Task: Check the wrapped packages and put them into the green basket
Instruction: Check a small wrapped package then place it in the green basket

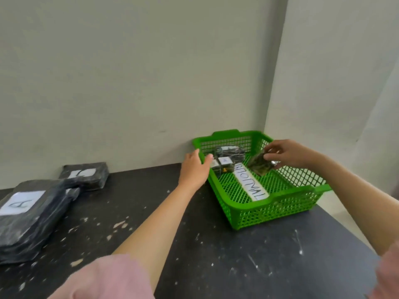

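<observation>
My right hand (289,154) hung over the far right part of the green basket (269,212). Its fingers (272,157) were curled and pinched a small wrapped package (259,166) by its upper edge. The package was tilted, above the mesh floor and inside the line of the rim. My left hand (194,169) reached to the basket's left wall with straight, loose fingers and nothing in it. The thumb lay over the rim, though I could not tell whether it pressed on the plastic.

Inside the basket, at the far left corner, lay two more packages. A dark one (230,152) lay by the back wall, and a labelled one (224,165) lay just in front of it. They sat between my two hands, close to the left thumb. A white paper strip (251,184) with printed letters ran along the basket floor, its far end near them.

The basket stood on the dark, white-flecked surface (194,244), in the corner where two pale walls met. Well apart to the left lay a large black package (32,223) with a white label marked A. Behind it, near the wall, was a smaller black package (86,175), also labelled, its near edge meeting the large one's corner. Pink sleeves (103,279) covered my upper arms.
</observation>
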{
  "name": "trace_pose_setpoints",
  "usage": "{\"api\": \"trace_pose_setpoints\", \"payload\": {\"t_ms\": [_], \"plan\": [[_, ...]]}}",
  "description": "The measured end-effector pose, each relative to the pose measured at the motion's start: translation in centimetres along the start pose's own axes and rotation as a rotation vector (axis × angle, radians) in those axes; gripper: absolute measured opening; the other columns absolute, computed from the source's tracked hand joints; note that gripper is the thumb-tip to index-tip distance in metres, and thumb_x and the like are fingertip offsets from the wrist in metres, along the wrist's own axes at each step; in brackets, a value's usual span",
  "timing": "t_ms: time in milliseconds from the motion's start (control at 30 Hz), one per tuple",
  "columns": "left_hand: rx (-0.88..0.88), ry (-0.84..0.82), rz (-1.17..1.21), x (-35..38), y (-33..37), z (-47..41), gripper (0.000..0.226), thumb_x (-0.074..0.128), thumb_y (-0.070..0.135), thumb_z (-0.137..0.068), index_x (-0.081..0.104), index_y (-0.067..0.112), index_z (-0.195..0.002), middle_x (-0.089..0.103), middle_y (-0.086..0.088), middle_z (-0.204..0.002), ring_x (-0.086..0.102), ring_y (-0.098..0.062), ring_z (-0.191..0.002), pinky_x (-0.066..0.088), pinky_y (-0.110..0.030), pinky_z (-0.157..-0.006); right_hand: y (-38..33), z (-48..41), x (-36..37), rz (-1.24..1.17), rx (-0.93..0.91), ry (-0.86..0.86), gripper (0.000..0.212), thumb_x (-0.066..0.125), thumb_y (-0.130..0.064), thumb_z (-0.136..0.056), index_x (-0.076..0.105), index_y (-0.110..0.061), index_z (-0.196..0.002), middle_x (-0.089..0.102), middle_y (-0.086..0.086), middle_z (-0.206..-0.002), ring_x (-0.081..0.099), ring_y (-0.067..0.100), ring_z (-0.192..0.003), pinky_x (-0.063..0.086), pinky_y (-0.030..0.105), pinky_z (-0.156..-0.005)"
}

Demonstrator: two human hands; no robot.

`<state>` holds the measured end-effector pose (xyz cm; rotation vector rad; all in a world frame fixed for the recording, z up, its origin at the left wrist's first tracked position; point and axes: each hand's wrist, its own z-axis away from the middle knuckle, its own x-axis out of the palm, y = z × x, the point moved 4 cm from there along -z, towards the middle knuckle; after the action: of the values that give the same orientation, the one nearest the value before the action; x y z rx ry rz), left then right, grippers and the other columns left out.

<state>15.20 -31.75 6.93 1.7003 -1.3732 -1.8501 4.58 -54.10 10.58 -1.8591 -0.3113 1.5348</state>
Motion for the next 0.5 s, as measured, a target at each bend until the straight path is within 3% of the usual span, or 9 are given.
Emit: {"api": "trace_pose_setpoints", "payload": {"t_ms": [167, 267, 367, 500], "plan": [[-0.058, 0.045, 0.009, 1.3, -0.7, -3.2, 0.056, 0.047, 0.039, -0.096, 0.031, 0.017, -0.145, 0.035, -0.008, -0.149, 0.035, -0.025, -0.135, 0.031, -0.04, -0.107, -0.6, -3.6, 1.9, 0.225, -0.12, -0.144, 0.028, 0.063, -0.021, -0.088, 0.054, -0.007, -0.11, 0.061, 0.008, -0.106, 0.063, 0.021, -0.089, 0.057, 0.032, -0.076], [-0.069, 0.081, 0.045, 1.5, -1.0, -3.8, 0.054, 0.05, 0.031, -0.095, 0.032, 0.02, -0.145, 0.037, -0.008, -0.148, 0.035, -0.026, -0.135, 0.031, -0.042, -0.109, -1.0, -5.1, 3.1, 0.397, -0.204, -0.192, 0.031, 0.062, -0.026, -0.088, 0.053, -0.012, -0.114, 0.059, 0.001, -0.11, 0.057, 0.018, -0.099, 0.047, 0.029, -0.091], [-0.073, 0.09, 0.095, 1.7, -1.3, -3.8, 0.054, 0.051, 0.029, -0.095, 0.032, 0.022, -0.145, 0.036, -0.008, -0.147, 0.034, -0.026, -0.135, 0.029, -0.043, -0.11, -0.5, -6.2, 3.5, 0.43, -0.203, -0.202, 0.034, 0.064, -0.028, -0.087, 0.052, -0.014, -0.115, 0.056, -0.001, -0.108, 0.052, 0.014, -0.099, 0.04, 0.021, -0.089], [-0.071, 0.093, 0.132, 1.8, -1.5, -3.9, 0.054, 0.051, 0.028, -0.095, 0.031, 0.023, -0.145, 0.035, -0.008, -0.148, 0.032, -0.026, -0.136, 0.029, -0.042, -0.109, 0.3, -6.9, 4.0, 0.415, -0.204, -0.266, 0.037, 0.069, -0.028, -0.082, 0.051, -0.017, -0.112, 0.056, -0.002, -0.111, 0.052, 0.013, -0.101, 0.039, 0.022, -0.091]]}}
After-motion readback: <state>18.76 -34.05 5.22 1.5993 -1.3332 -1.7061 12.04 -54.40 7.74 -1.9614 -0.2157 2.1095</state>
